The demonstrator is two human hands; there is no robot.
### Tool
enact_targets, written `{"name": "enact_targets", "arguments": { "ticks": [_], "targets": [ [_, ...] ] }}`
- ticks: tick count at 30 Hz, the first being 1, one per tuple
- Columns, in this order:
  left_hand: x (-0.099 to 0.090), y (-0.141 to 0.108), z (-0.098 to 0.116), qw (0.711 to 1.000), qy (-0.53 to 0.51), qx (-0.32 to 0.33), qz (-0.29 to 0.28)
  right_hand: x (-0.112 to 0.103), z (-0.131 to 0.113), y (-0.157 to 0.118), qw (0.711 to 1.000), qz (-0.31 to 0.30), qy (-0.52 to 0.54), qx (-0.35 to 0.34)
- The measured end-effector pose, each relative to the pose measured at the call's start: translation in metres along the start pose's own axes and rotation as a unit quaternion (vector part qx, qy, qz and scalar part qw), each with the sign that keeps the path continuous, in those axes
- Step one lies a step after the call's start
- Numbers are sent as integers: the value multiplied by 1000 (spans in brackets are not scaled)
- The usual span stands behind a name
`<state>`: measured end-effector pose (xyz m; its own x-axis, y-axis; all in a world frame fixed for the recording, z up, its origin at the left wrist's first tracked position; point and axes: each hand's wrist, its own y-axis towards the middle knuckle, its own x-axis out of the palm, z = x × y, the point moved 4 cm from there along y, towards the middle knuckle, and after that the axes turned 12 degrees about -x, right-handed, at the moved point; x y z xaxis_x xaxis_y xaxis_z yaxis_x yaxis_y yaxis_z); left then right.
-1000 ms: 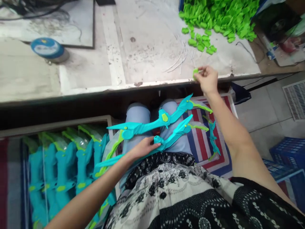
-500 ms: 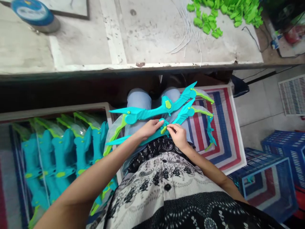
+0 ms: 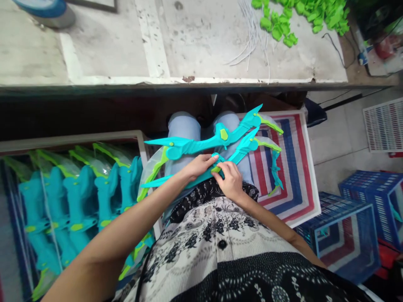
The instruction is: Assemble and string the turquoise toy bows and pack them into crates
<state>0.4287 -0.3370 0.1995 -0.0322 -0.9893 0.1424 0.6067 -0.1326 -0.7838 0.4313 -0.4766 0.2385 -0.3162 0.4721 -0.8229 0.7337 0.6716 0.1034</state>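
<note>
Two teal toy bows with green tips lie across my lap. The farther bow (image 3: 201,147) has a green piece at its middle and nothing holding it. On the nearer bow (image 3: 244,151), my left hand (image 3: 201,165) is closed round the middle part from the left, thumb on top. My right hand (image 3: 230,178) is bent over the same middle part from the right, its thumb and fingers closed at a small green piece (image 3: 215,169). The fingers partly cover this piece.
The worktable (image 3: 110,54) ahead bears a pile of green parts (image 3: 315,12), white cords (image 3: 250,37) and a blue-topped can (image 3: 50,12). More bows stand in the left crate (image 3: 138,136). A striped-lined crate (image 3: 311,176) and blue baskets (image 3: 340,201) are at the right.
My right hand has turned and moved slightly left, its fingers now over the bow's middle. My left hand stays at the same part. The whole view has shifted a little.
</note>
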Motion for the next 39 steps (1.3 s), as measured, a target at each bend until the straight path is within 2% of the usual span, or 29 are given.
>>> {"name": "enact_targets", "arguments": {
  "ticks": [3, 7, 9, 15, 18, 22, 24, 30, 36, 39],
  "targets": [
    [1, -1, 1, 1000, -18, -10, -9, -1, 3, 0, 994, 10, 105, 42],
    [3, -3, 2, 999, -31, -31, -26, -7, 21, 2, 961, 31, 238, 137],
    [3, -3, 1, 998, -41, -37, -33, -12, 29, 6, 958, 13, 246, 147],
    [4, -2, -1, 995, -76, -48, -42, -19, 32, 20, 967, -55, 227, 102],
    [3, -1, -1, 997, -64, -29, -30, -15, 29, 19, 972, -34, 210, 99],
    [2, 1, -3, 998, -51, -18, -25, -8, 29, 14, 973, 36, 193, 125],
    [1, 2, -4, 999, -43, -20, -27, -4, 31, 12, 971, 40, 191, 141],
    [3, 2, -2, 1000, 8, 16, -8, -3, 40, 9, 973, -54, 129, 184],
    [3, 3, -5, 993, 92, 62, 43, -6, 48, 7, 953, -125, 221, 167],
    [3, 5, -7, 988, 130, 62, 57, -5, 50, 10, 955, -150, 199, 161]
  ]
}}
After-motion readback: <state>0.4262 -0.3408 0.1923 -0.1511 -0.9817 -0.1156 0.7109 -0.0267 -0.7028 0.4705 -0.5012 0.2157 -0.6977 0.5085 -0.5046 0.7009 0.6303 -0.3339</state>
